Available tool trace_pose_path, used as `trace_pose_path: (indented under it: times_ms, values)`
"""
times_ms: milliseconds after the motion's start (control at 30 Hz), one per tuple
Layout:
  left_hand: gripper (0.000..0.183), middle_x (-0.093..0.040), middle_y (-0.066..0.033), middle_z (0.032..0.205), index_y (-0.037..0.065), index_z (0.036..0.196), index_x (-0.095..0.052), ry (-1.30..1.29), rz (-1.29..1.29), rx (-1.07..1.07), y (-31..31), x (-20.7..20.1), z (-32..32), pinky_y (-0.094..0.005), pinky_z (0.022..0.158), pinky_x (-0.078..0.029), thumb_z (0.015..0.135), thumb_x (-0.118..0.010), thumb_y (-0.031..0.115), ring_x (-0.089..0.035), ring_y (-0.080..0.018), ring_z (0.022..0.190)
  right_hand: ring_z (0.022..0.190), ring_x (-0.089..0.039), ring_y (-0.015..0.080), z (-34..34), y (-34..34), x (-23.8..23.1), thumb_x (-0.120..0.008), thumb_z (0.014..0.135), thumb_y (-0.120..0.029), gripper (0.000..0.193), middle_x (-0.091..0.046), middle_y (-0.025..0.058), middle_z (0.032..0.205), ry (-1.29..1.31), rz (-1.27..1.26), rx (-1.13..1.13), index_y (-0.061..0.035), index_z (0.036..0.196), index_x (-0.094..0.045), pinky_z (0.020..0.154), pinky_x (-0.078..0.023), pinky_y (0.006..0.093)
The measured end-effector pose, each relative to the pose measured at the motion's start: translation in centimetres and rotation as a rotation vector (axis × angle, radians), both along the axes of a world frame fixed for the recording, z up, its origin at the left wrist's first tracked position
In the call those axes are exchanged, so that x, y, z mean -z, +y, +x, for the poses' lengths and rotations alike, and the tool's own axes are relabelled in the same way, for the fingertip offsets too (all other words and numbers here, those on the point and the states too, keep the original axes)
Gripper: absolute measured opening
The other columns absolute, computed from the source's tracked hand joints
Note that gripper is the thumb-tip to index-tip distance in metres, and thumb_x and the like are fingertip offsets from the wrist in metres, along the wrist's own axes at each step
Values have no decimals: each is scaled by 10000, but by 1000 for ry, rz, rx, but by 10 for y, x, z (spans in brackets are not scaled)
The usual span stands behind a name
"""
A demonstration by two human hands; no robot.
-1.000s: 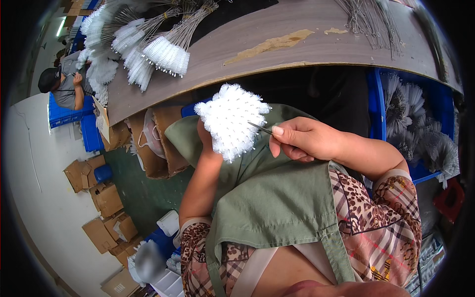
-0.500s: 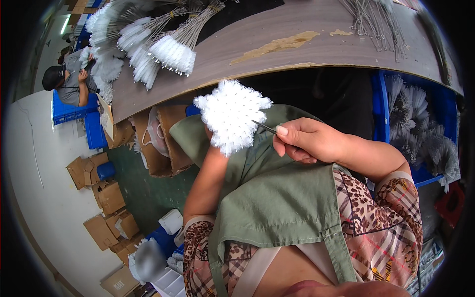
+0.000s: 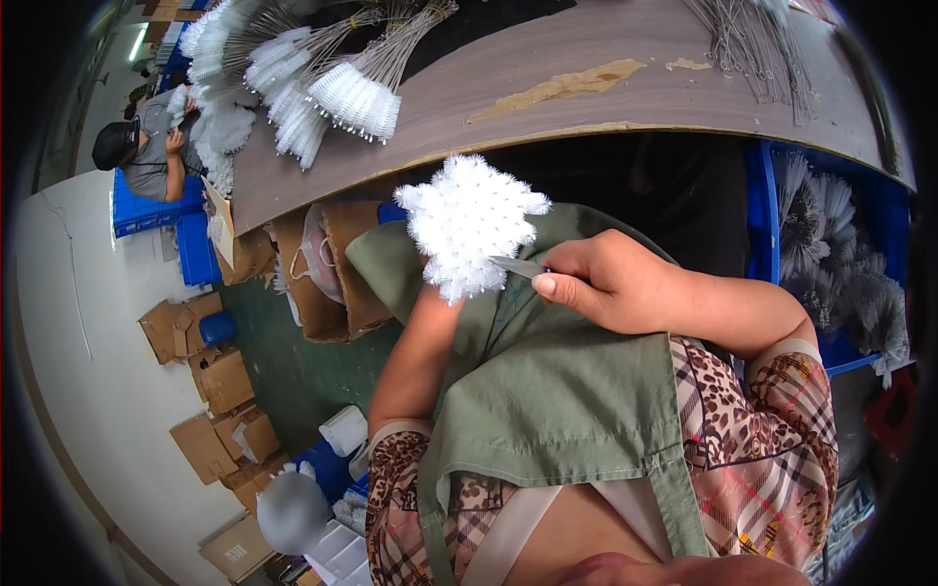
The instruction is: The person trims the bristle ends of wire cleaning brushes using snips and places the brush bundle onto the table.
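Observation:
A bundle of white bristle brushes [image 3: 471, 225] is held up in front of my chest, just below the table edge. It sits at the end of my left forearm [image 3: 418, 342]; the brush heads hide my left hand. My right hand [image 3: 611, 283] is closed around a thin metal blade [image 3: 515, 266], possibly scissors. The blade's tip touches the bundle's right side. I wear a green apron [image 3: 547, 391] over a patterned top.
A brown worktable [image 3: 586, 88] holds bunches of white brushes [image 3: 322, 78] on wire stems at the left and loose wires [image 3: 762, 39] at the right. A blue crate of brushes [image 3: 831, 244] stands to the right. Cardboard boxes [image 3: 220, 381] lie on the floor at the left. Another person [image 3: 147, 156] sits far left.
The view has shifted slightly, so the table's brushes sit lower in the picture. Both hands stay at the bundle, with the blade still against its right side.

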State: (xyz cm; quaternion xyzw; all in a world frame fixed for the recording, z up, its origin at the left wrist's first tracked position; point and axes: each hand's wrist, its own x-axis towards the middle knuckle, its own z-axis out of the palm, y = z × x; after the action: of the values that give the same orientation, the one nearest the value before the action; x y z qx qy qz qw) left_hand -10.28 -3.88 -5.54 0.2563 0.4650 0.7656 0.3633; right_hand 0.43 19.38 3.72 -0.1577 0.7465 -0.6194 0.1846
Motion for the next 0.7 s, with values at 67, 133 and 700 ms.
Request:
trace_pose_path:
  times_ms: [67,133,700]
  values:
    - [452,-517,-156,1279,61,1318,-399,42,-43,6,0,1,2,-451,1035,-408,977,-379,357,-501,-310,1194,625,-589,381,0,0,-3,-522,965,-358,415,-578,208,647,14,36,27,16,818,-625,588,-462,429]
    - [526,-472,-188,1348,52,1378,-359,555,-565,-136,-5,8,8,-484,1044,-395,977,-347,391,-470,-351,1239,633,-584,400,0,1,-4,-526,960,-355,414,-573,222,649,28,73,52,19,813,-624,583,-461,443]
    - [658,-373,-255,1423,12,1422,-301,-312,99,-52,-21,35,2,-563,1044,-366,964,-256,482,-401,-434,1287,647,-584,417,-3,3,-4,-540,947,-343,388,-581,217,650,71,155,2,6,796,-617,588,-458,466]
